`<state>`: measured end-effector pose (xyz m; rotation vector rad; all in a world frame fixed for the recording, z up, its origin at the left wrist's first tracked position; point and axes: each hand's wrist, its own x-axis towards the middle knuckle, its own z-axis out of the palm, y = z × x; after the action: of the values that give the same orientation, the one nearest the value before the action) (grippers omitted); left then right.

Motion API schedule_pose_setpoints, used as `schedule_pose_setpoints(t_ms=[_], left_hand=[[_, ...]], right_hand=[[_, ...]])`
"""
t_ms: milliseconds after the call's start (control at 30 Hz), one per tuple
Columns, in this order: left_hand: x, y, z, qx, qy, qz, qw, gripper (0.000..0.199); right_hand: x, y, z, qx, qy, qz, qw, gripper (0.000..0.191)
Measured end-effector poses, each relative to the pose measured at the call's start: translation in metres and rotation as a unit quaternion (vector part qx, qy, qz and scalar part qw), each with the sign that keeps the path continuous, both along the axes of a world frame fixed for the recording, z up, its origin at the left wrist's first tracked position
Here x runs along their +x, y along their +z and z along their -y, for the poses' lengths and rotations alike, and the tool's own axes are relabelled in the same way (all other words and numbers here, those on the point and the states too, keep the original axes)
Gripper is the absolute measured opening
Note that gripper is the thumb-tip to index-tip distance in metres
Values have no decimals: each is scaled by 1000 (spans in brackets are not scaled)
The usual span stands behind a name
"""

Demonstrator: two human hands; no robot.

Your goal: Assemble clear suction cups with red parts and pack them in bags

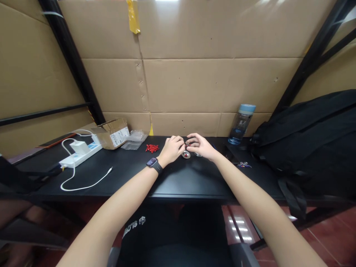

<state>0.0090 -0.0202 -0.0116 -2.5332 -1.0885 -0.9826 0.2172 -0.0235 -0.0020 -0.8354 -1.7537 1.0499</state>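
My left hand (174, 148), a dark watch on its wrist, is closed with bent fingers beside a small round clear dish (185, 154) with a bit of red in it. Facing it, my right hand (202, 147) curls its thumb and fingers toward the left fingertips. Something small and dark red shows between the two hands, too small to name. Part of another shiny round piece (197, 154) peeks out under my right hand. Left of my left hand lies a pile of small red pieces (152, 148).
An open cardboard box (112, 134) and clear plastic bags (135, 139) stand back left. Nearer are a white power strip (81, 155) and a cable (91, 186). Rightward are a water bottle (241, 125), small metallic and purple pieces (244, 164) and a black backpack (311, 144). Cardboard walls the back.
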Motion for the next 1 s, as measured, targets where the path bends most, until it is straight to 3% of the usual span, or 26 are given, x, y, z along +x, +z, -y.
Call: schedule_pose_setpoints(t_ms=[133,433,600,800,1000], left_hand=[[-3,1,-3,-25,-25,-1,999,28],[-11,3,-10,-11,-6,19,1000,27],[-43,9,-29,-38,88,35,995,30],[-108,13,-50,-139,241,0,960,33],[-134,8,-52,-220,287,-12,932,24]], right_hand=[[1,0,-1,21,-8,31,999,58],[7,1,-5,90,-45,96,990,52],[36,4,-13,143,-136,224,954,52],[59,-3,-24,120,-134,315,932,45],[60,-11,-31,99,-117,351,924,44]])
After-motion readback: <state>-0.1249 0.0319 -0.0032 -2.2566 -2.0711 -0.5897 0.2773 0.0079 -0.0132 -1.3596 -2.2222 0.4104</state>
